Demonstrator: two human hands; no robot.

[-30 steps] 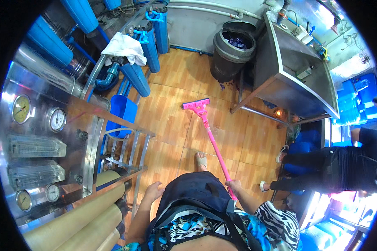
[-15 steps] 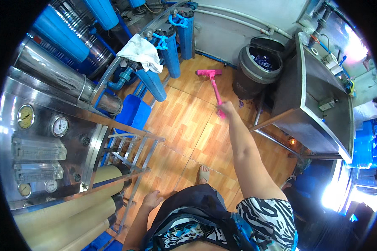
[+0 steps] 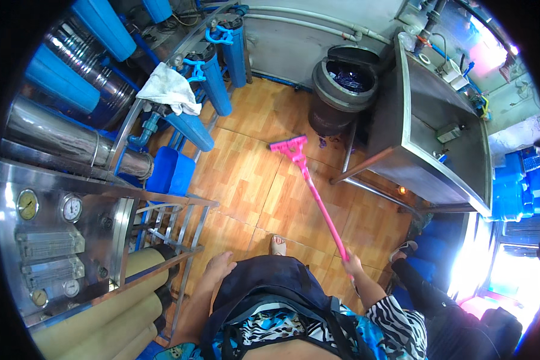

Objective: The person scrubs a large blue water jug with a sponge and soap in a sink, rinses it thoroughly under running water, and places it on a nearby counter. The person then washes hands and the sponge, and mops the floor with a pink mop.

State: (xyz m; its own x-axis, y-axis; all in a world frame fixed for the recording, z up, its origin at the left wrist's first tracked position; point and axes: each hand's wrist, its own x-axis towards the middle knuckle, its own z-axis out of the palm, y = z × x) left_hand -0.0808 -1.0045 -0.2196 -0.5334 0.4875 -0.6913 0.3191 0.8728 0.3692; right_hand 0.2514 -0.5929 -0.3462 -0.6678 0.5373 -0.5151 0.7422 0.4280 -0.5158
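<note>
In my right hand is the long handle of a pink floor squeegee, gripped near its end. The handle runs away from me toward the middle of the floor. Its wide pink head has a dark edge and lies on the wood-patterned floor, in front of the bin. My left hand hangs by my left thigh, its fingers loosely extended and holding nothing.
A dark lidded bin, lid raised, stands by the wall; purple scraps lie beside it. A metal sink stand is on the right. A metal rack, blue filter housings and a blue tub line the left. Someone's leg shows at right.
My right hand has drawn back toward me, with the squeegee's head coming nearer along the floor. The view has shifted to the right. My left hand stays by my thigh.
</note>
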